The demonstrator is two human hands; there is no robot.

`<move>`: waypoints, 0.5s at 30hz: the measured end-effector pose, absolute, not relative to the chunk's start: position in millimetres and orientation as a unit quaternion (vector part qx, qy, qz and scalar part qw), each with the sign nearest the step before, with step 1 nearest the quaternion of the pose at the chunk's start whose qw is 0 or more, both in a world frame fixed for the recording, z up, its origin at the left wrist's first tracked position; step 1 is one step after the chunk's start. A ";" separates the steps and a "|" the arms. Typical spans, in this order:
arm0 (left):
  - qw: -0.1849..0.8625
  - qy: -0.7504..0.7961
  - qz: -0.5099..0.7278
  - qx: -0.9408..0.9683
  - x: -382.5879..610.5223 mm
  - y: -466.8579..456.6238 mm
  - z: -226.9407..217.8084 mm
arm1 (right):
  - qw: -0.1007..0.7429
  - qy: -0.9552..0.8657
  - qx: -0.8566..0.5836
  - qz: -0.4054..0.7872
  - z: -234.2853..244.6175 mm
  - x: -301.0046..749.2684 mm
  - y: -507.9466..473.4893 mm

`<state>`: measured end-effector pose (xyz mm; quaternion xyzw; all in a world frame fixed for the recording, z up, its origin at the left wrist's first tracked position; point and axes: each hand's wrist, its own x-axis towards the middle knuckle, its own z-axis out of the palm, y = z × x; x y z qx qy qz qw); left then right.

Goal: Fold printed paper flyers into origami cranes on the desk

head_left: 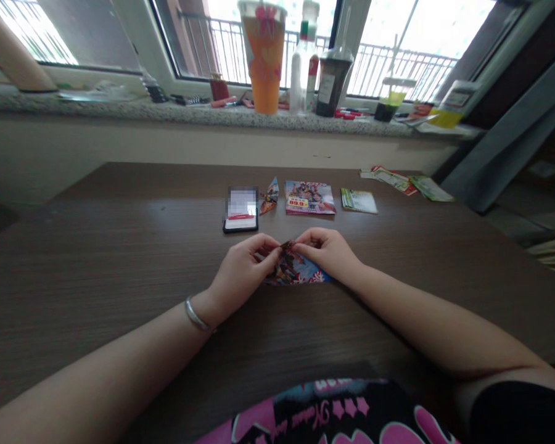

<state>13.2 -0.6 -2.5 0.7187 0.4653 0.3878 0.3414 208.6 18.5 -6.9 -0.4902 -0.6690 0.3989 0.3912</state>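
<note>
A colourful printed sheet of paper [298, 269], blue with red and white figures, lies low over the table in front of me. Its far edge looks folded or bunched up between my fingertips. My left hand [250, 259], with a silver bracelet on the wrist, pinches the paper at its upper left. Close beside it, my right hand [328, 250] pinches the same edge from the right. Just beyond the hands lie a phone [241, 209] with a lit screen, a folded paper piece [269, 197] in similar print, and a stack of printed paper [309, 198] with a price label.
A small green and white card or packet [359, 201] lies right of the stack. Several paper strips [395, 180] are at the table's far right. On the windowsill [189, 112] stand a tall orange cup [263, 58], bottles [300, 68] and a dark lidded cup [332, 83].
</note>
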 end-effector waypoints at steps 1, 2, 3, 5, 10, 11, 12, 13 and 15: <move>0.343 0.465 0.388 0.718 13.4 -0.5 -2.7 | 0.392 -0.671 -0.488 0.398 -7.3 208.8 18.7; 0.344 0.466 0.388 0.717 13.5 -0.3 -2.8 | 0.393 -0.673 -0.485 0.397 -7.7 208.9 18.8; 0.345 0.467 0.386 0.717 13.5 -0.1 -2.9 | 0.394 -0.675 -0.481 0.396 -8.0 209.0 18.9; 0.344 0.470 0.382 0.718 13.4 0.1 -3.1 | 0.398 -0.680 -0.473 0.395 -8.0 208.8 19.0; 0.345 0.473 0.368 0.722 12.4 0.5 -4.3 | 0.401 -0.698 -0.464 0.370 -5.8 207.2 18.4; 0.344 0.473 0.363 0.725 12.2 0.8 -4.9 | 0.399 -0.702 -0.466 0.362 -5.3 206.9 18.3; 0.344 0.473 0.358 0.728 12.0 1.2 -5.6 | 0.396 -0.706 -0.468 0.355 -4.9 206.7 18.3; 0.344 0.473 0.351 0.732 11.9 1.8 -6.3 | 0.392 -0.710 -0.470 0.348 -4.7 206.6 18.5; 0.340 0.474 0.336 0.740 11.4 3.4 -7.9 | 0.379 -0.721 -0.475 0.334 -4.8 206.6 19.4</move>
